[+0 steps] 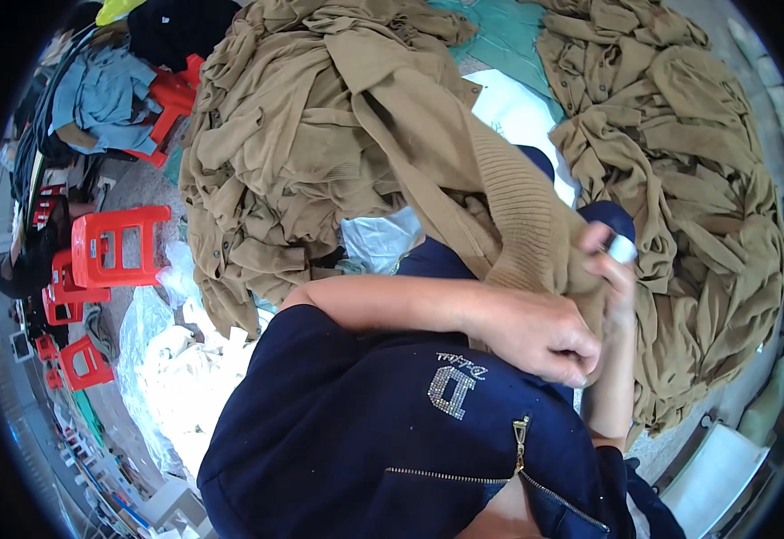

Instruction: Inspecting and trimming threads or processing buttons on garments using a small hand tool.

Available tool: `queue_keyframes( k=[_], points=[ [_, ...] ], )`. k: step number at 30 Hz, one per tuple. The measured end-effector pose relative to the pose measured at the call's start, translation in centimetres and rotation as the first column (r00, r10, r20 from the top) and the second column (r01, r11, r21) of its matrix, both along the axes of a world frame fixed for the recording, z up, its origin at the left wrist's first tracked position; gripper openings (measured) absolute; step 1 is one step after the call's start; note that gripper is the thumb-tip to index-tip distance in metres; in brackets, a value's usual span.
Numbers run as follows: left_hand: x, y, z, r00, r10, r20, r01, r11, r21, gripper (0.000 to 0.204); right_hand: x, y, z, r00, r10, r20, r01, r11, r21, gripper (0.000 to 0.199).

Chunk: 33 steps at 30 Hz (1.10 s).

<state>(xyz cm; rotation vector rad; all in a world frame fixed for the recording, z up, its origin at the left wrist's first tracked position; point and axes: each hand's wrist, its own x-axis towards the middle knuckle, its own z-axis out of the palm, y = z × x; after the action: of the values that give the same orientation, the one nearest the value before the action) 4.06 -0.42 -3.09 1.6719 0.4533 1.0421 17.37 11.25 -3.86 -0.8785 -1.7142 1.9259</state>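
Observation:
Across my lap lies a brown knit cardigan (464, 171) with a wide ribbed band (522, 211). It stretches from the big pile on the left toward my hands. My left hand (549, 344) reaches across to the right and is closed in a fist on the cardigan's near end. Just beyond it, my right hand (609, 269) is raised beside the fabric, its fingers curled and blurred. A small white object (622, 249) shows at those fingers, with something dark next to it; its kind is not clear.
Heaps of brown knitwear lie at left (266, 162) and right (697, 207). Red plastic stools (122, 214) stand far left, one bearing blue-grey garments (104, 85). Clear plastic with white cloth (190, 368) is beside my left arm. A white panel (715, 476) sits lower right.

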Motion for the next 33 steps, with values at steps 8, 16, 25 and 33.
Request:
queue_keyframes(
  k=[8,16,25,33],
  points=[
    [-22.7,10.9,-12.8,-0.522,0.665,-0.533,-0.718,-0.006,0.696,0.078,11.2,-5.0,3.9,0.976,0.190,-0.107,-0.196,0.979,-0.050,0.010],
    [-23.2,8.7,-25.8,0.114,0.447,-0.887,-0.993,0.089,-0.083,0.043,12.5,-8.2,1.1,0.998,-0.008,-0.054,-0.007,0.964,-0.264,0.015],
    [-23.9,7.7,-25.1,0.405,0.704,-0.584,-0.759,-0.097,-0.643,0.011,9.7,-6.2,0.1,0.996,0.089,-0.032,-0.093,0.984,-0.152,0.018],
    [-21.1,7.3,-20.9,0.469,0.729,-0.499,-0.830,0.171,-0.530,0.016,6.5,-7.1,-0.1,0.968,0.214,-0.128,-0.217,0.976,-0.005,0.018]
  ],
)
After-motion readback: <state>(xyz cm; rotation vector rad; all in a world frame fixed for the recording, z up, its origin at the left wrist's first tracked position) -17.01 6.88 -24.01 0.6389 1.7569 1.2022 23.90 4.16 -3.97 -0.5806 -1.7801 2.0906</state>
